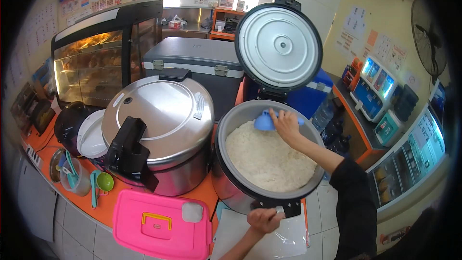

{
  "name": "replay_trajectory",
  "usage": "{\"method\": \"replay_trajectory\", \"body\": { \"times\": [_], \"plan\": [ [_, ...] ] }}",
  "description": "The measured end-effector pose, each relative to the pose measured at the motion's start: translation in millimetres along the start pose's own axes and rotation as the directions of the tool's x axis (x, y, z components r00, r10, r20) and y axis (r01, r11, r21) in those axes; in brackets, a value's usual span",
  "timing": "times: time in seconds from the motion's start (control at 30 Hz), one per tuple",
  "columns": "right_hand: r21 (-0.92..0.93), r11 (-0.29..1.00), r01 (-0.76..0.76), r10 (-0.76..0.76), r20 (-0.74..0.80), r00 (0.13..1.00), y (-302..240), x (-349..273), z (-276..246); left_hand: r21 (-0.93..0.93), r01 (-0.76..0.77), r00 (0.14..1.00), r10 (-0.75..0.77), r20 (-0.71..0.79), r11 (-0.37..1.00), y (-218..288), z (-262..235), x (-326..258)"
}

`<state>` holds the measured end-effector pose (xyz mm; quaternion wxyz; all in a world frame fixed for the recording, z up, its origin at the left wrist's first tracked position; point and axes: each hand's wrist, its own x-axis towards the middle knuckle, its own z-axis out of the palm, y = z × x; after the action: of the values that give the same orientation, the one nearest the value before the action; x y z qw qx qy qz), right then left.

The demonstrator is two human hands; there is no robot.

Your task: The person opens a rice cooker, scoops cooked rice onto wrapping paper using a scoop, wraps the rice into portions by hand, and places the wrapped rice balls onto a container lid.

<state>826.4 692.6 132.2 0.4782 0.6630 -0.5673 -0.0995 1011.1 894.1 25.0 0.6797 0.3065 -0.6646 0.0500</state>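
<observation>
A large rice cooker point(236, 183) stands with its round lid point(274, 43) raised. White cooked rice point(269, 159) fills much of its grey inner pot point(222, 137). My right hand point(287, 126) reaches over the right side and is closed on a blue plastic scoop point(264, 121), which meets the rice at the far side of the pot. At the cooker's front, beside the black latch area point(288, 207), my left hand point(264, 220) is closed. A small pale piece shows at its fingertips, but I cannot make out what it holds.
A second steel cooker point(159, 115), lid down, stands to the left. In front lie a pink lid point(144, 226) with a yellow handle and white sheets point(260, 245). A tub of utensils point(79, 183), a heated display case point(91, 67) and a grey cooler box point(192, 53) are around.
</observation>
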Motion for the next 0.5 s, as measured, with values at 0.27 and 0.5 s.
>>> {"method": "replay_trajectory", "body": {
  "times": [0.27, 0.5],
  "plan": [
    [0.307, 0.833, 0.460, -0.545, 0.307, 0.780, -20, 60, 21, 0.037, -0.089, 0.996, 0.089, 0.005, 0.995, -13, -9, -4],
    [0.583, 0.703, 0.408, -0.693, 0.432, 0.577, 7, 9, 16, 0.015, -0.120, 0.992, 0.120, -0.027, 0.993, -7, 0, -5]
  ]
}}
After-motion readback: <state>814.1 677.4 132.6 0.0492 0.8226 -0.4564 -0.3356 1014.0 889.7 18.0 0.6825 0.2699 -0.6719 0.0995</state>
